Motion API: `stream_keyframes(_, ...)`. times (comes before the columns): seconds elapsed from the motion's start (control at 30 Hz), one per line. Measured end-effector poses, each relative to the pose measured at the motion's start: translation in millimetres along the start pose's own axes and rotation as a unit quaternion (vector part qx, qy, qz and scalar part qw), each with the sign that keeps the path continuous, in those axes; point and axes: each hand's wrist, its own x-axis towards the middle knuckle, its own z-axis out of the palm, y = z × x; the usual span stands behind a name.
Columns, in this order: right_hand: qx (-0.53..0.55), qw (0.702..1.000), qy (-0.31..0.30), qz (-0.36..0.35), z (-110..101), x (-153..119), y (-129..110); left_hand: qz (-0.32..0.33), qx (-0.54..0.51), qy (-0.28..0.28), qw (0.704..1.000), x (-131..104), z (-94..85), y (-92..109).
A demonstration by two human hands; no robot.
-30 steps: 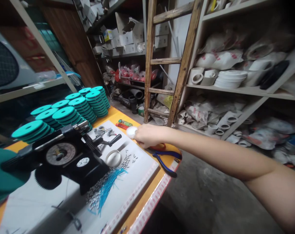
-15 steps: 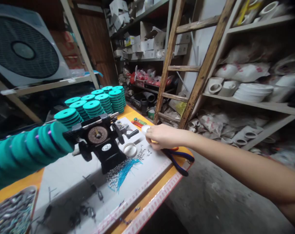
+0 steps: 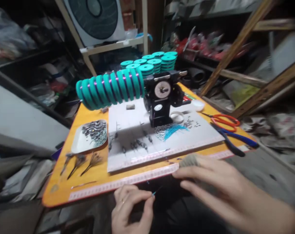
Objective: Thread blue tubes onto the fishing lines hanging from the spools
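My left hand (image 3: 132,208) is low in the middle, in front of the table edge. Its thumb and index finger pinch a short, thin blue piece (image 3: 154,193), with a fine dark end sticking out. My right hand (image 3: 218,188), somewhat blurred, hovers at the front edge with fingers stretched and the thumb apart; no object shows in it. A greyish-green wrap (image 3: 190,161) covers one of its fingers. On the white board (image 3: 201,138) lie a bunch of blue strands (image 3: 174,131) and small silver bits (image 3: 162,130), with dark fishing-rig-like pieces (image 3: 139,143) nearer the left.
A black winder (image 3: 160,107) carries a row of teal foam spools (image 3: 110,87); more stacked spools (image 3: 154,61) stand behind. Left are a tray (image 3: 76,143) of small metal parts and several pliers (image 3: 79,162). Orange-handled scissors (image 3: 226,122) and blue-handled pliers (image 3: 242,138) lie right.
The view has swung left and down. My right hand has left the small white cup at the table's far right and come back to the front edge. My left hand is now visible.
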Motion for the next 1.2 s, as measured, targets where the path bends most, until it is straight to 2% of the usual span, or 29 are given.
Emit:
stream_keyframes(0.07,0.027,0.999,0.019,0.025,28,-10,-17,-0.012,-0.005,-0.007,1.000,1,-3.9,2)
stream_keyframes(0.17,0.067,0.995,0.051,0.059,58,-14,-27,-0.008,0.002,-0.027,1.000,2,-9.6,9)
stream_keyframes(0.3,0.118,0.990,0.058,0.059,68,-17,-25,0.007,0.012,-0.037,0.999,2,-17.2,9)
stream_keyframes(0.43,0.133,0.981,0.085,0.110,72,-13,-21,0.013,0.045,-0.033,0.998,5,-28.1,-5)
stream_keyframes(0.5,0.154,0.979,0.069,0.113,80,-6,-21,0.012,0.044,-0.044,0.998,9,-34.8,-13)
stream_keyframes(0.63,0.142,0.987,-0.021,0.067,94,5,-20,0.034,0.027,-0.095,0.994,18,-45.1,-25)
stream_keyframes(0.8,-0.030,0.997,0.044,0.051,86,-14,-1,0.085,0.043,-0.150,0.984,26,-38.1,-26)
stream_keyframes(0.97,-0.175,0.980,0.079,0.055,73,-33,13,0.128,0.087,-0.197,0.968,36,-22.0,-22)
stream_keyframes(1.07,-0.198,0.973,0.088,0.081,70,-36,11,0.133,0.110,-0.206,0.963,41,-22.9,-23)
stream_keyframes(1.2,-0.172,0.974,0.119,0.088,71,-35,-5,0.130,0.121,-0.220,0.959,43,-30.0,-26)
